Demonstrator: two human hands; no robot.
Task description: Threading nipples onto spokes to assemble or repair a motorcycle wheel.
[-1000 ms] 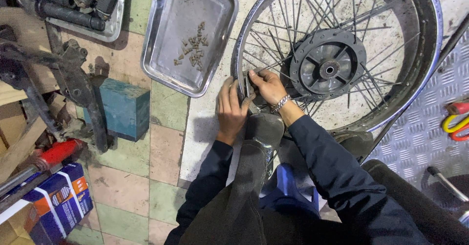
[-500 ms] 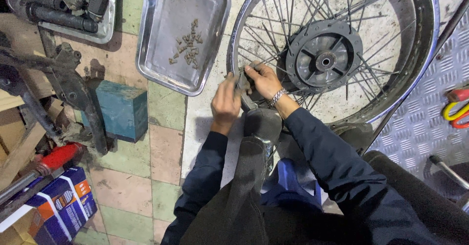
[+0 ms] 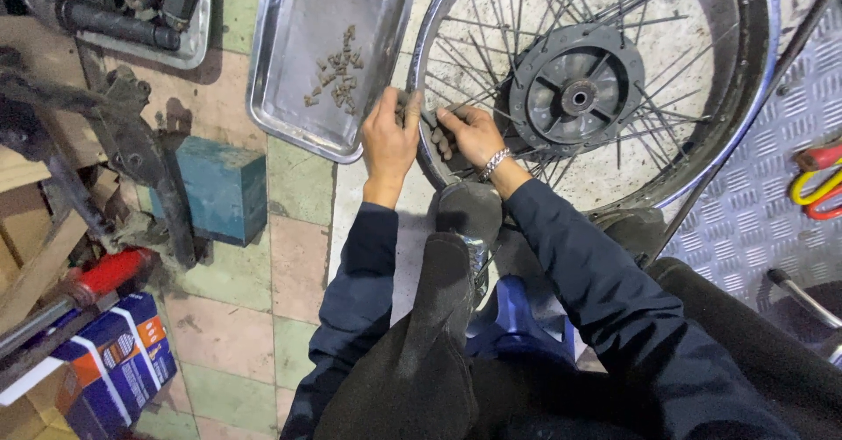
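so both hands, left hand [image 3: 388, 138] and right hand [image 3: 469, 135], have fingers pinching the spoked wheel [image 3: 589, 89] rim mid-frame, probably working a spoke; next needs a firm grip.

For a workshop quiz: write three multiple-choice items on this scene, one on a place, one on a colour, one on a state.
1. Where do the small metal parts lie?
A. In the metal tray left of the wheel
B. On the blue stool
C. On the checker plate

2. What colour is the block on the tiled floor?
A. Yellow
B. Teal
C. White

3. How is the spoked wheel placed?
A. Hung on a wall
B. Mounted on a bike
C. Lying flat on the floor

Key: 1 A, the parts sit in a heap in the tray; 2 B, its faces look teal; 3 C, it lies flat while the left hand and right hand grip its rim.
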